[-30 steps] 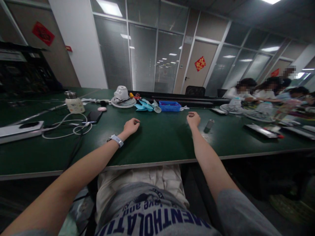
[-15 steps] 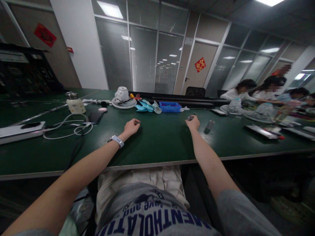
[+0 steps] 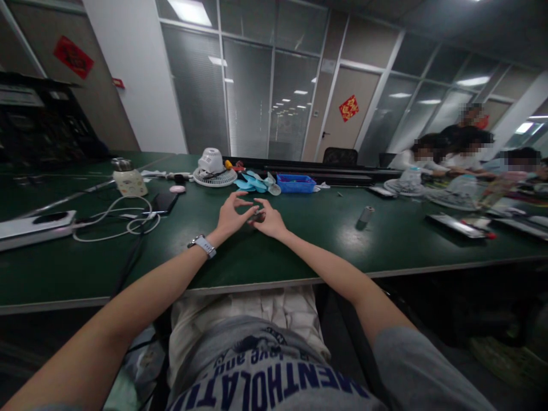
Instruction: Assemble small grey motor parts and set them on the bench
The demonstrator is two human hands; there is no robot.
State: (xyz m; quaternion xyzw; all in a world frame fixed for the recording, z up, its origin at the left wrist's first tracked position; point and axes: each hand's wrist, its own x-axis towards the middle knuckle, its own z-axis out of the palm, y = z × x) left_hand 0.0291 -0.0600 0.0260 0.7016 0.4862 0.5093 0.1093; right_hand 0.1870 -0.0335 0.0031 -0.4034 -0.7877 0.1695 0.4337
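Note:
Both hands meet over the middle of the green table (image 3: 278, 251). My right hand (image 3: 269, 221) pinches a small dark part (image 3: 257, 216) between its fingertips. My left hand (image 3: 232, 213), with a watch (image 3: 202, 244) on the wrist, touches the same part from the left, its fingers curled round it and its upper fingers spread. A small grey cylinder (image 3: 366, 215) stands on the table to the right of my hands. Farther back lie light-blue fan blades (image 3: 255, 183), a white fan housing (image 3: 213, 169) and a blue tray (image 3: 295, 184).
A phone (image 3: 161, 202), white cables (image 3: 128, 220), a white flat device (image 3: 34, 228) and a small jar (image 3: 127, 178) lie at the left. Several people sit at the far right end of the table amid flat parts (image 3: 458, 226). Glass partitions stand behind.
My right hand has moved left from beside the grey cylinder, bringing a small dark part to my left hand. My left hand has opened from a loose fist and reached for it.

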